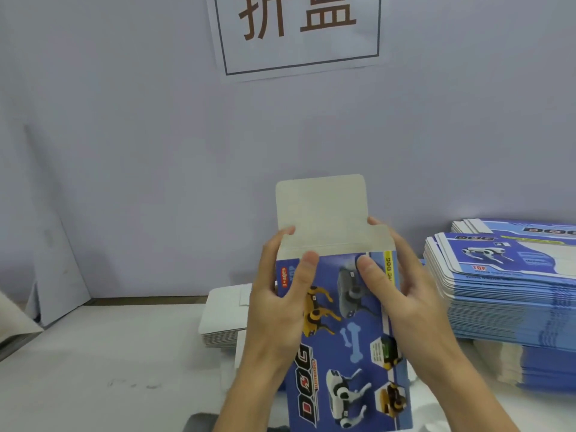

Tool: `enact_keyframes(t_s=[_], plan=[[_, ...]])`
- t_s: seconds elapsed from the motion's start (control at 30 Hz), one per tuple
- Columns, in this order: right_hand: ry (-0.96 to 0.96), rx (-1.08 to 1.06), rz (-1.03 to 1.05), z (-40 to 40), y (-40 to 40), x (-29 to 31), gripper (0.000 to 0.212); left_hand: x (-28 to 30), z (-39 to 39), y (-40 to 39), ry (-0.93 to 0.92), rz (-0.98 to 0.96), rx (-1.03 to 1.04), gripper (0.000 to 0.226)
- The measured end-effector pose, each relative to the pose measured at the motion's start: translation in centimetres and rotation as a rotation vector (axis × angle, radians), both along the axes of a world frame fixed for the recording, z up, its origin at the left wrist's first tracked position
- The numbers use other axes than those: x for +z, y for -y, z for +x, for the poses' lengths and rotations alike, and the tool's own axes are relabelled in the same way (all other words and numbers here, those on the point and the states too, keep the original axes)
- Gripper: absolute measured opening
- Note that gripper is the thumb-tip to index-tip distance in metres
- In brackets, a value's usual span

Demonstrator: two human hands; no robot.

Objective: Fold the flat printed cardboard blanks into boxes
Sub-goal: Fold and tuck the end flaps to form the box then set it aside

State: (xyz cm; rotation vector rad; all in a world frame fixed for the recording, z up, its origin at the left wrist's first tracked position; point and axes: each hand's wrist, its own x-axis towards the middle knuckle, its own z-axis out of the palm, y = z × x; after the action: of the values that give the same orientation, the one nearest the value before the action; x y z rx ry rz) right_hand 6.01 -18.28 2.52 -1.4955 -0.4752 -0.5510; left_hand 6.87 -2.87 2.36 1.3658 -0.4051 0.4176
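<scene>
Both of your hands grip the same blue printed box, held up in front of you above the white table (pixel 93 353). Your left hand (pixel 277 304) wraps the box's left edge, thumb pressed flat on the printed front near the top, fingertips curling behind at the upper left corner. Your right hand (pixel 402 294) holds the right edge the same way, thumb on the front over the grey dog picture, fingers reaching round the back.

That box (pixel 346 341) stands nearly upright, tilted a little, its printed face toward you with yellow, grey and white robot dogs, a pale bone and the word DOG running up the side. Its plain grey top flap (pixel 322 210) sticks straight up, unfolded, and a smaller grey side flap (pixel 381 236) shows just beside your right fingertips.

To your right, a tall stack of flat blue blanks (pixel 505 291) sits on the table, with a second stack behind it. Behind your left hand lies a lower pile of white card sheets (pixel 224 319). On the grey wall ahead hangs a white paper sign (pixel 296 35) with large brown characters inside a thin frame.
</scene>
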Motion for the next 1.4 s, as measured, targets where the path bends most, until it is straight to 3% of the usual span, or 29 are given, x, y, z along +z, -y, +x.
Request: enact_keyframes(t_s=[0.13,0.27,0.4,0.53,0.67,0.83,0.97,1.07,1.17,1.27,1.3,1.37,1.4], plan=[[-0.134,0.094,0.048,0.0,0.2,-0.2,0.031,-0.4,0.2,-0.4,-0.010,-0.013,0.039,0.038],[-0.219,-0.046,0.043,0.4,0.0,-0.1,0.040,-0.2,0.1,-0.6,-0.103,0.008,0.021,0.043],[-0.285,-0.140,0.143,1.1,-0.7,-0.8,0.015,-0.1,0.1,-0.8,-0.166,0.017,-0.045,0.015],[-0.311,-0.075,0.165,1.6,-0.5,-1.0,0.037,-0.3,0.2,-1.1,-0.215,-0.074,-0.184,0.042],[-0.183,-0.082,0.159,1.5,-0.8,-1.2,0.022,-0.1,0.2,-0.9,-0.136,-0.102,-0.053,0.020],[-0.151,-0.093,0.306,1.3,-0.8,-2.5,0.039,-0.9,0.3,-0.9,-0.127,-0.205,0.076,0.036],[-0.139,0.062,0.122,1.1,-0.3,-1.2,0.032,-0.2,0.4,-0.4,-0.112,-0.022,0.206,0.038],[-0.125,0.196,-0.070,1.4,0.4,-0.9,0.063,0.4,0.1,-0.5,-0.139,-0.017,0.198,0.045],[-0.039,0.131,-0.020,-0.1,0.3,-0.7,0.030,0.9,-0.1,-0.4,-0.102,-0.009,0.088,0.053],[-0.028,0.105,0.034,0.2,0.2,0.1,0.016,1.4,-0.3,-0.5,-0.062,-0.001,-0.002,0.039],[-0.039,0.120,0.060,0.7,0.2,0.6,0.019,1.5,-0.3,-0.6,-0.050,0.001,-0.024,0.032],[-0.089,0.096,0.041,1.5,0.3,1.3,0.052,1.3,-0.3,-0.8,-0.039,0.002,-0.075,0.026],[-0.115,0.112,0.038,1.6,0.4,1.3,0.057,1.1,-0.3,-0.8,-0.046,0.005,-0.101,0.025]])
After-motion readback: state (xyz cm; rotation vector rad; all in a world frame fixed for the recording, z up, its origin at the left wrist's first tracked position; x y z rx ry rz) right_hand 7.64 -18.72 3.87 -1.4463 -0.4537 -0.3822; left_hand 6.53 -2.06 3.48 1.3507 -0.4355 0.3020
